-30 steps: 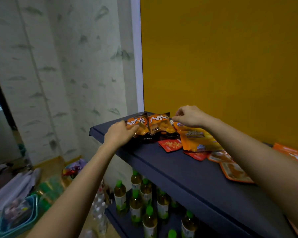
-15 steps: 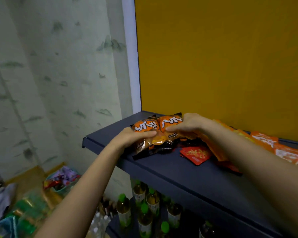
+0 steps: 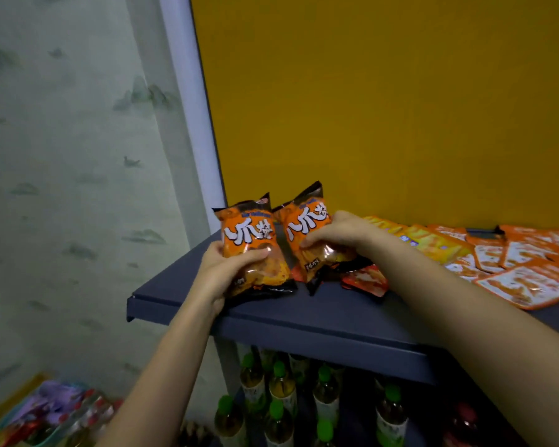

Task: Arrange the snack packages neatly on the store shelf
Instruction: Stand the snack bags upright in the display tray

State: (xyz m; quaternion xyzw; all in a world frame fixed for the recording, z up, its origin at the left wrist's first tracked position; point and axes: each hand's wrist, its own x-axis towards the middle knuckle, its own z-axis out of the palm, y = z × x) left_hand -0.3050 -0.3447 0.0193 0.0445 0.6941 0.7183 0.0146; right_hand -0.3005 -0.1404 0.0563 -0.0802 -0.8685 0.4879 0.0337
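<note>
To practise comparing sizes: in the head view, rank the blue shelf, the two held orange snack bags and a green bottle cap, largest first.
1. blue shelf
2. left-hand bag and right-hand bag: they look alike, so not ranked
3. green bottle cap, though it is farther from the camera

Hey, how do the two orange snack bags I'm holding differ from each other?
The left bag sits nearer the shelf's front edge, gripped by the left hand. The right bag is farther back, gripped by the right hand. The left bag's lettering runs nearly level, while the right bag's slants more steeply upward. Both are puffy orange bags with white lettering and black ends.
</note>
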